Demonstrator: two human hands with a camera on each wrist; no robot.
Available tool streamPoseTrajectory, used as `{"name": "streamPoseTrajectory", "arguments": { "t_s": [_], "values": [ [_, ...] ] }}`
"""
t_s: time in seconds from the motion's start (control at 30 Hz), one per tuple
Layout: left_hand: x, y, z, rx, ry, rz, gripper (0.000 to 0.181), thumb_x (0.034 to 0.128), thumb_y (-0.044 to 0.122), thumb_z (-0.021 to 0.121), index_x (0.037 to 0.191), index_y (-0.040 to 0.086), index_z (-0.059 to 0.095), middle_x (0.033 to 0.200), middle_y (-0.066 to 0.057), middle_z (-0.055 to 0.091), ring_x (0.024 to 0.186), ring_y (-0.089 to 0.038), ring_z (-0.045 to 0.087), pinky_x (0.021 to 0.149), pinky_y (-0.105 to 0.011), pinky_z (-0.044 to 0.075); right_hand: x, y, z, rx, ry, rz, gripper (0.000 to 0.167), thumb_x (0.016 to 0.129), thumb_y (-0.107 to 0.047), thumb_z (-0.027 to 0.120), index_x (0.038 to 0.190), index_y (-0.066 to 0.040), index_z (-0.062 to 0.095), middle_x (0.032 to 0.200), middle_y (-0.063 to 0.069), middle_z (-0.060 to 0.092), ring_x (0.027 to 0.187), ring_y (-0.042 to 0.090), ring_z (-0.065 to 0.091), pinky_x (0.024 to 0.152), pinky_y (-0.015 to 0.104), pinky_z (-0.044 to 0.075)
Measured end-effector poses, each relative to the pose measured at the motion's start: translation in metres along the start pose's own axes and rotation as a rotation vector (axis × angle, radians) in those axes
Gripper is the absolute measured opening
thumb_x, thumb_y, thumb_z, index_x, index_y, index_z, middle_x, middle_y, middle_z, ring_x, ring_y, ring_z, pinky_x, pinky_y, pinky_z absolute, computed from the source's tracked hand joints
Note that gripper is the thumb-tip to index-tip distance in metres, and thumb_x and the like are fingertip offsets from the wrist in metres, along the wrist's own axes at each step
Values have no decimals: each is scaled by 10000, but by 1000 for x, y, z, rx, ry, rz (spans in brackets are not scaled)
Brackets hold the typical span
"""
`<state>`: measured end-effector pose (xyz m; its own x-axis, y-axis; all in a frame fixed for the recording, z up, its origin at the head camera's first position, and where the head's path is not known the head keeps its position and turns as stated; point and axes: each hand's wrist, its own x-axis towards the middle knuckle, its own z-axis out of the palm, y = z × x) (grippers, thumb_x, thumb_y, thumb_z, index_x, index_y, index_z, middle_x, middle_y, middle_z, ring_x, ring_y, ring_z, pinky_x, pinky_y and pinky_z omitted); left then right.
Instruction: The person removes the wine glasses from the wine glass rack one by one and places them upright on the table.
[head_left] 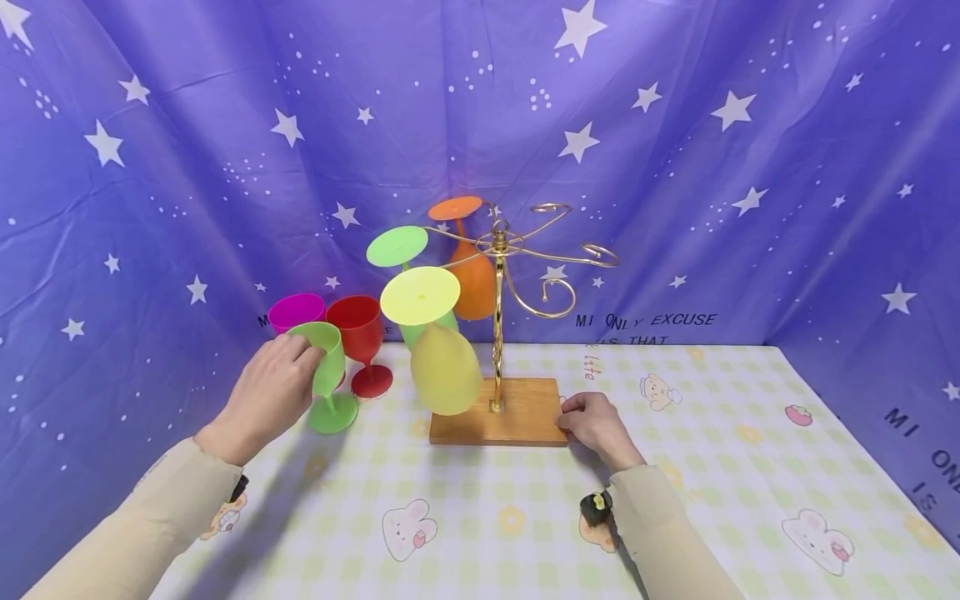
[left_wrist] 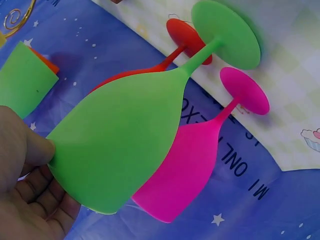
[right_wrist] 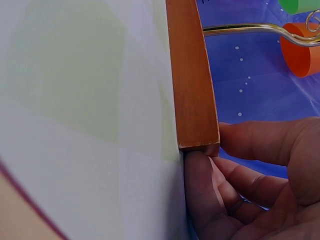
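While the left hand is closely pinching an upright green goblet, centre-left, the right hand is pinching a wooden base.

Our left hand and right hand are bare. We wear a creased cream left sleeve, a matching right sleeve, and black wrist devices, the right marked yellowish.

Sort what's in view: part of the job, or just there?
In the job:
green cup, in left hand
rack, gripped by right hand
yellow cup, orange cup, other green cup, hanging
probably red cup, pink cup, standing

Just there:
starry curtain
checked tablecloth
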<state>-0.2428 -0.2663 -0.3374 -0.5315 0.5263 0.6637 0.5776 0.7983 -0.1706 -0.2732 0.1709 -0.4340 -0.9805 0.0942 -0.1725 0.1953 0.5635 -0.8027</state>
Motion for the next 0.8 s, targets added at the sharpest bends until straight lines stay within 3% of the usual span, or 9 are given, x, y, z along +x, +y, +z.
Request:
{"name": "streamPoseTrajectory", "arguments": {
  "t_s": [0.47,0.8],
  "values": [
    [-6,0,-1,-13,-19,-36,224,657,-128,659,829,4,603,810,-103,539,750,-302,495,627,-396,381,0,-1,0,-11,-1,-3,181,810,-66,664,965,24,641,839,104,637,660,160,599,603,286,493],
    [-8,2,-1,-6,7,-14,139,711,-80,603,836,-19,603,784,-101,511,724,-296,476,628,-385,364,0,1,0,-39,12,-8,173,804,-75,668,951,15,643,804,88,633,649,160,588,611,288,474]
  ]
}}
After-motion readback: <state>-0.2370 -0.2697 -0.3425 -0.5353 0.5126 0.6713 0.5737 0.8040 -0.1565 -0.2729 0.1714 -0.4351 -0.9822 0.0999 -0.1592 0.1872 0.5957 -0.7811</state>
